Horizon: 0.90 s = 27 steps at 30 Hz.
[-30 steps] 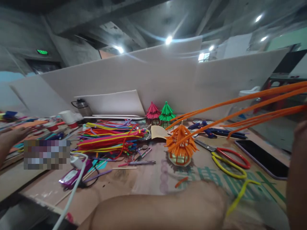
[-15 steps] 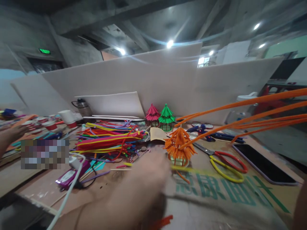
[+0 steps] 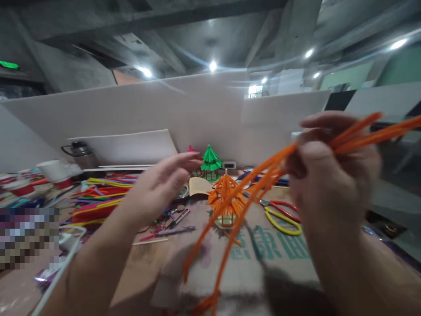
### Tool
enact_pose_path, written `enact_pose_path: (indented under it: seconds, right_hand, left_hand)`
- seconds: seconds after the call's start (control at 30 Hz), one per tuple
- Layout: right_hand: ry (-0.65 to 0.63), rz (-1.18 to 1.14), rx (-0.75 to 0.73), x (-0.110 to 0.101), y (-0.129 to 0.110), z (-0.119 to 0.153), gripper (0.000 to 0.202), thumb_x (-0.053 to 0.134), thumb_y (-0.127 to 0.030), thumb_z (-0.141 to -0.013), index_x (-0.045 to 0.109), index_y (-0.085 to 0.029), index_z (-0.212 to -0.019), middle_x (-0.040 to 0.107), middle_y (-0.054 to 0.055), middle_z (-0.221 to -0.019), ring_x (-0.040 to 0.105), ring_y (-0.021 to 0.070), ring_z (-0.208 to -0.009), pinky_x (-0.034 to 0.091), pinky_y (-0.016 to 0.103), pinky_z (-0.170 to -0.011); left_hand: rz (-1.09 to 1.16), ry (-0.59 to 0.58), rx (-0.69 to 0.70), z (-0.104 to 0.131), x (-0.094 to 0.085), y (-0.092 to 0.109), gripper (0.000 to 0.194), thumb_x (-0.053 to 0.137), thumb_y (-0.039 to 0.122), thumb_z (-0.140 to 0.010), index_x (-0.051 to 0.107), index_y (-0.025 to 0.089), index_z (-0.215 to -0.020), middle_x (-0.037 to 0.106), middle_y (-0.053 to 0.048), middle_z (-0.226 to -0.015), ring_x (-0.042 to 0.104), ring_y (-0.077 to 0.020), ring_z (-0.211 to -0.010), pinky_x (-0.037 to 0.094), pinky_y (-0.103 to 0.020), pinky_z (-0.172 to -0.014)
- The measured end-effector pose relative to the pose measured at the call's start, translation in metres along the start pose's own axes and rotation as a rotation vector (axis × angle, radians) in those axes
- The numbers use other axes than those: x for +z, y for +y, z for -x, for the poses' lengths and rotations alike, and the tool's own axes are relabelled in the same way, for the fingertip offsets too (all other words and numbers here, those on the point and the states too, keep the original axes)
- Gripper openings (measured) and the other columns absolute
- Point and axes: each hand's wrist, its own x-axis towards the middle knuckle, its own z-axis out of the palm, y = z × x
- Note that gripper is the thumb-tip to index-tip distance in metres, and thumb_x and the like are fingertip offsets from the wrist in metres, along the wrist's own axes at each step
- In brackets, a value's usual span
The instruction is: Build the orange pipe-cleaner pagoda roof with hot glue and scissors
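My right hand (image 3: 332, 162) is raised at the right, its fingers pinched round several long orange pipe cleaners (image 3: 243, 188). Their ends hang down over the cardboard and stick out past the hand to the right. My left hand (image 3: 164, 184) hovers at centre left, fingers stretched and slightly apart, holding nothing. Between the hands, an orange tiered-roof model (image 3: 226, 195) stands upright on the cardboard (image 3: 243, 272), partly behind the pipe cleaners. Behind it stand a green model (image 3: 210, 160) and a pink one (image 3: 191, 150), the pink mostly hidden by my left fingers.
Red-and-yellow scissors (image 3: 283, 219) lie right of the orange model. A pile of coloured pipe cleaners (image 3: 98, 197) is at the left, with paper cups (image 3: 54, 171) and a flask (image 3: 80, 153) beyond. A white cable (image 3: 59, 281) crosses the lower left. White boards (image 3: 131, 147) stand behind.
The view has turned right. My left hand has lifted from the table and its fingers are spread. My right hand has come into view with the orange pipe cleaners, whose ends now hang lower.
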Motion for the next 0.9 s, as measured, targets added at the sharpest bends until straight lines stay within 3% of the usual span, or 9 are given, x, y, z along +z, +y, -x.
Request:
enact_pose_path:
  seconds: [0.07,0.13,0.2,0.3,0.43,0.53,0.63,0.7,0.9]
  right_hand:
    - [0.005,-0.085,0.039,0.016,-0.005,0.007,0.017,0.053,-0.013,-0.089,0.059,-0.028,-0.096,0.043,-0.005,-0.064,0.044,0.0099,-0.050,0.042,0.024,-0.047]
    - [0.007,-0.126,0.116,0.029,-0.011,0.011,0.018,0.048,-0.013,-0.093,0.057,-0.028,-0.097,0.046,-0.004,-0.071,0.044,0.0091,-0.052,0.044,0.023,-0.050]
    - [0.000,-0.182,0.165,0.033,-0.015,0.011,0.016,0.047,-0.015,-0.096,0.056,-0.028,-0.100,0.047,-0.004,-0.073,0.046,0.0091,-0.053,0.043,0.022,-0.049]
    - [-0.121,-0.239,0.243,0.021,-0.010,0.007,0.015,0.052,-0.024,-0.096,0.054,-0.029,-0.110,0.055,-0.002,-0.078,0.057,0.0125,-0.063,0.048,0.025,-0.054]
    - [-0.208,-0.187,0.297,-0.006,0.019,0.003,0.022,0.058,-0.027,-0.092,0.056,-0.030,-0.113,0.063,0.001,-0.097,0.066,0.0165,-0.087,0.057,0.033,-0.075]
    - [-0.214,-0.215,0.309,-0.019,0.039,0.003,0.024,0.059,-0.023,-0.089,0.058,-0.029,-0.112,0.062,0.000,-0.097,0.065,0.0155,-0.086,0.057,0.035,-0.082]
    - [-0.223,-0.212,0.318,-0.022,0.045,0.005,0.025,0.060,-0.020,-0.088,0.060,-0.028,-0.111,0.061,0.000,-0.096,0.064,0.0150,-0.085,0.057,0.033,-0.080]
    - [-0.222,-0.205,0.334,-0.021,0.042,0.006,0.024,0.061,-0.020,-0.088,0.061,-0.028,-0.111,0.061,0.000,-0.096,0.064,0.0147,-0.086,0.057,0.031,-0.079]
    - [-0.277,-0.194,0.390,-0.023,0.037,0.011,0.023,0.067,-0.023,-0.089,0.064,-0.029,-0.110,0.062,0.000,-0.095,0.063,0.0146,-0.086,0.055,0.027,-0.076]
  left_hand:
    - [0.158,-0.151,0.112,-0.006,0.028,0.042,0.070,0.060,0.055,-0.087,0.042,0.024,-0.147,0.062,-0.010,-0.135,0.061,-0.0283,-0.119,0.051,-0.038,-0.099]
    - [0.224,-0.238,0.154,-0.012,0.050,0.064,0.059,0.063,0.047,-0.088,0.050,0.023,-0.140,0.066,-0.009,-0.124,0.065,-0.0262,-0.110,0.053,-0.035,-0.093]
    - [0.279,-0.241,0.122,-0.016,0.058,0.067,0.039,0.048,0.040,-0.097,0.058,0.021,-0.130,0.071,-0.006,-0.107,0.068,-0.0212,-0.093,0.056,-0.031,-0.083]
    - [0.136,-0.221,0.020,-0.011,0.038,0.051,0.038,0.040,0.041,-0.099,0.066,0.021,-0.117,0.072,-0.003,-0.096,0.067,-0.0190,-0.084,0.055,-0.028,-0.077]
    - [-0.354,-0.103,-0.106,0.011,-0.011,0.017,0.039,0.045,0.045,-0.092,0.066,0.021,-0.114,0.073,-0.004,-0.098,0.068,-0.0254,-0.086,0.054,-0.031,-0.074]
    - [-0.629,-0.146,-0.291,0.024,-0.032,-0.019,0.039,0.042,0.031,-0.090,0.062,0.017,-0.121,0.072,-0.010,-0.113,0.068,-0.0290,-0.095,0.052,-0.034,-0.080]
    - [-0.912,-0.127,-0.368,0.021,-0.041,-0.068,0.043,0.038,0.044,-0.095,0.062,0.014,-0.114,0.073,-0.017,-0.101,0.069,-0.0314,-0.084,0.050,-0.036,-0.072]
    - [-1.046,-0.148,-0.306,0.013,-0.045,-0.106,0.049,0.038,0.052,-0.095,0.062,0.015,-0.115,0.072,-0.017,-0.104,0.069,-0.0323,-0.088,0.050,-0.037,-0.074]
    - [-1.006,-0.307,-0.169,0.009,-0.038,-0.197,0.040,0.041,0.036,-0.095,0.070,0.017,-0.116,0.073,-0.014,-0.112,0.067,-0.0272,-0.101,0.048,-0.036,-0.089]
